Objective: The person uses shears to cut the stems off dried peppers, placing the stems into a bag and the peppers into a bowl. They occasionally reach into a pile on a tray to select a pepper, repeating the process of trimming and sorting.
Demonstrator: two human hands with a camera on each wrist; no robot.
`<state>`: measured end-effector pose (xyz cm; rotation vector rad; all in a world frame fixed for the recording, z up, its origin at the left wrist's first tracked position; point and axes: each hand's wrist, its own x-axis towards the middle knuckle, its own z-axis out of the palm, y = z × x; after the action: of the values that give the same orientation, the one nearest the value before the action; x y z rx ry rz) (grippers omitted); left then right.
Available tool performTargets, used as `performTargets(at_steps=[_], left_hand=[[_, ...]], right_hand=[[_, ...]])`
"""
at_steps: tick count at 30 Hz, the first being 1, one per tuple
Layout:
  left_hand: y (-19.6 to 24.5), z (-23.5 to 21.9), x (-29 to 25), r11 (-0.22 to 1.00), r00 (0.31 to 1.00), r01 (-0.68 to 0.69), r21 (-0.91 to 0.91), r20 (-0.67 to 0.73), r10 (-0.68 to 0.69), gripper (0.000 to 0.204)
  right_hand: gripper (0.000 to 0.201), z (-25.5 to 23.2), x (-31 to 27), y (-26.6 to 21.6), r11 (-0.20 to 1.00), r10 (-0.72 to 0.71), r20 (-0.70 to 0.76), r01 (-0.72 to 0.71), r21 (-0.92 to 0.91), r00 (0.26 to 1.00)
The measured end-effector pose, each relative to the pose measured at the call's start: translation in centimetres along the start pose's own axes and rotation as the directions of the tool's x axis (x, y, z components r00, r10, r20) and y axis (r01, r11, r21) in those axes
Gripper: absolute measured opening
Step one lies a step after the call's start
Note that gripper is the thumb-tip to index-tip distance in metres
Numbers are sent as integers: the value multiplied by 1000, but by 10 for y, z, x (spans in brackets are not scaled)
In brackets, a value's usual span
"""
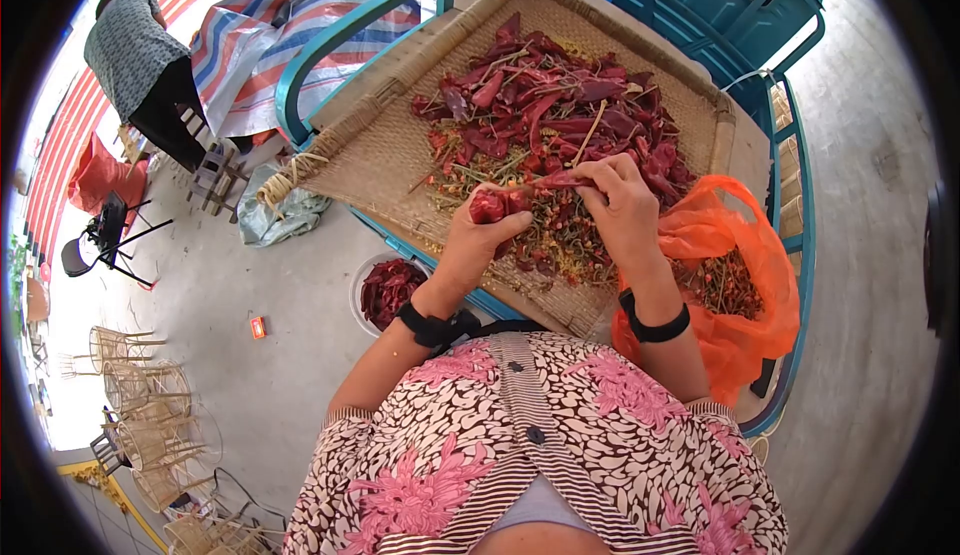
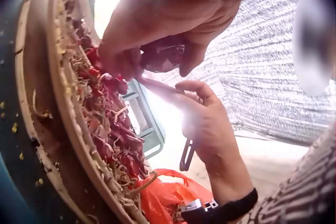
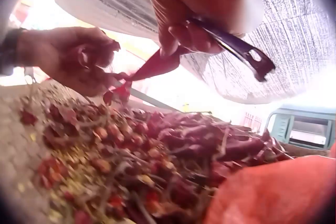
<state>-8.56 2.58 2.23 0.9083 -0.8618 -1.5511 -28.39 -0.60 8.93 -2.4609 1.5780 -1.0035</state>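
Above the near part of a woven tray (image 1: 370,155), the left hand (image 1: 472,245) curls round dark red dried peppers (image 1: 488,207). The right hand (image 1: 622,210) pinches one end of a long red pepper (image 1: 562,181), which stretches between the two hands; the left fingertips hold its other end. In the right wrist view a dark metal tool with a slotted end (image 3: 254,58) juts from the right hand (image 3: 205,19). A heap of dried red peppers (image 1: 560,105) lies on the tray beyond the hands, with stems and yellow seeds nearer.
An orange plastic bag (image 1: 690,230) holding scraps stands right of the tray. A bowl of red peppers (image 1: 390,293) sits on the floor at left. Teal metal rails (image 1: 300,65) surround the tray. A person (image 1: 140,55) bends over at upper left, near stools and striped sheeting (image 1: 300,25).
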Motion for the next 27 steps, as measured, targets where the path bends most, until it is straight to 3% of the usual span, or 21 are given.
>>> performTargets(at_steps=[2, 3, 4, 6, 8, 10, 11, 13, 16, 18, 20, 21, 24, 26, 27], left_hand=[[1, 8, 2, 995, 995, -95, -20, -12, 94, 20], [0, 11, 5, 907, 942, -312, 282, -29, 333, 21], [-1, 14, 8, 688, 836, -471, 552, 30, 548, 23], [-1, 17, 11, 403, 705, -574, 712, 181, 685, 26], [-2, 17, 10, 475, 734, -613, 632, 233, 638, 27], [8, 19, -3, 861, 924, -380, 338, 93, 371, 29], [14, 19, -8, 966, 977, -210, 153, 70, 202, 30], [23, 16, -11, 974, 980, -192, 124, 74, 184, 31], [26, 10, -13, 967, 967, -246, 65, 81, 240, 33], [28, 8, -14, 964, 962, -264, 9, 74, 263, 34], [34, 8, -16, 969, 968, -242, -56, 58, 245, 37], [34, 4, -15, 969, 966, -245, -31, 74, 247, 38], [35, -8, -13, 966, 963, -255, 51, 101, 249, 38], [41, -17, -12, 957, 963, -266, 117, 77, 258, 38], [41, -18, -9, 961, 960, -278, 12, 47, 277, 37]], right_hand=[[25, 1, -1, -11, 997, -77, -15, 77, 17, 997], [26, 3, -2, -15, 993, -115, -24, 115, 25, 993], [26, 4, -3, -18, 993, -113, -12, 113, 26, 994], [27, 7, -4, -23, 993, -113, 11, 113, 30, 994], [30, 8, -5, -27, 984, -99, -10, 99, 145, 995], [35, 9, -3, -28, 955, -61, -49, 73, 288, 997], [38, 7, -4, -31, 885, 76, 10, -72, 460, 997], [44, -7, -5, -46, 603, 300, 196, -345, 719, 934], [51, -19, -7, -49, 239, 374, 515, -617, 750, 771], [42, -15, -20, -43, -56, 348, 629, -654, 754, 695], [39, -4, -38, -30, -389, 237, 754, -651, 652, 613], [33, -2, -44, -33, -496, 179, 810, -660, 564, 558], [31, -8, -54, -46, -486, 161, 884, -744, 458, 439], [26, -20, -61, -57, -328, 164, 899, -837, 438, 406], [26, -26, -65, -56, -253, 118, 910, -874, 415, 398]])
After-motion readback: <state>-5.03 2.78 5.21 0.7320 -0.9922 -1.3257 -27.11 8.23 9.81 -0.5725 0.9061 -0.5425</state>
